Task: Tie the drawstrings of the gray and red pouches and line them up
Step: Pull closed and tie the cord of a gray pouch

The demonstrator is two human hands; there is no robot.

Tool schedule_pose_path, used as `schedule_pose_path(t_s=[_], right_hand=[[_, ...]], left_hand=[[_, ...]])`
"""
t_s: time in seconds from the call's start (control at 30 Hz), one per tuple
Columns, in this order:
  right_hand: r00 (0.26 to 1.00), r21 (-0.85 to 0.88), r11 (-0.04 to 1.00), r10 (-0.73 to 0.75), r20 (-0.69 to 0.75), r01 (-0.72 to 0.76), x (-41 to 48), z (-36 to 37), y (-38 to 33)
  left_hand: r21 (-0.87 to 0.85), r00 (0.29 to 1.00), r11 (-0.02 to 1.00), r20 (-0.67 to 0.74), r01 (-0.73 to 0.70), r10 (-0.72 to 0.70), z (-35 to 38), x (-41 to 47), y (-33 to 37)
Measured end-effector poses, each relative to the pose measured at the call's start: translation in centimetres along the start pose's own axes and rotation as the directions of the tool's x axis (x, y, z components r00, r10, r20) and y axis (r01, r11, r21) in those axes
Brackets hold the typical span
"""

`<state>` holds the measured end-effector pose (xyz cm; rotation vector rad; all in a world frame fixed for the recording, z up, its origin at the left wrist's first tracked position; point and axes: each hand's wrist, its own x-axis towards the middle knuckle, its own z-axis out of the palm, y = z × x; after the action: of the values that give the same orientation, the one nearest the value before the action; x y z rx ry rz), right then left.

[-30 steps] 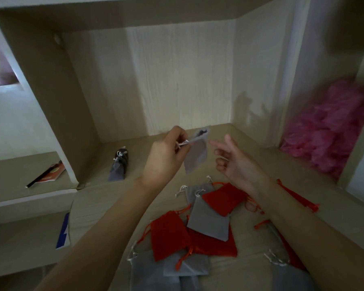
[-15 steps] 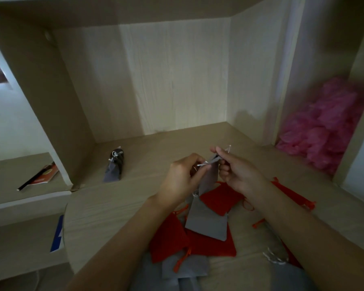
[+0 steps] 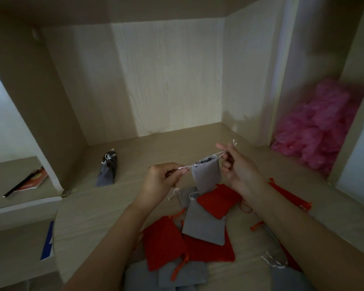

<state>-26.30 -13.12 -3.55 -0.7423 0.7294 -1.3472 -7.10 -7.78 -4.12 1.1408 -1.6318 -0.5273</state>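
Observation:
A small gray pouch (image 3: 207, 175) hangs in the air between my hands, its mouth gathered. My left hand (image 3: 162, 181) pinches the white drawstring on the pouch's left side. My right hand (image 3: 237, 166) pinches the drawstring on its right side, and the cord ends stick up above my fingers. The strings are pulled taut to both sides. Below lies a loose pile of red pouches (image 3: 219, 199) and gray pouches (image 3: 204, 224) on the wooden surface. One tied gray pouch (image 3: 106, 171) stands alone at the back left of the shelf.
The wooden shelf compartment (image 3: 166, 85) has walls at the back and on both sides. A heap of pink plastic (image 3: 317, 131) fills the compartment to the right. A red booklet with a dark pen (image 3: 27, 181) lies on the lower left ledge.
My hands came together on the gray pouch, then moved apart, each pulling a drawstring outward. The pouch's mouth has drawn closed. The view has tilted slightly downward.

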Motion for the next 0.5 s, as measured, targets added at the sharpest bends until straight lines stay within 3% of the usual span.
schedule_pose_path(t_s=[0.5], right_hand=[[0.996, 0.253, 0.967, 0.037, -0.080, -0.016, -0.2, 0.1, -1.3]], left_hand=[[-0.069, 0.984, 0.983, 0.057, 0.172, -0.169, -4.1, 1.1, -1.6]])
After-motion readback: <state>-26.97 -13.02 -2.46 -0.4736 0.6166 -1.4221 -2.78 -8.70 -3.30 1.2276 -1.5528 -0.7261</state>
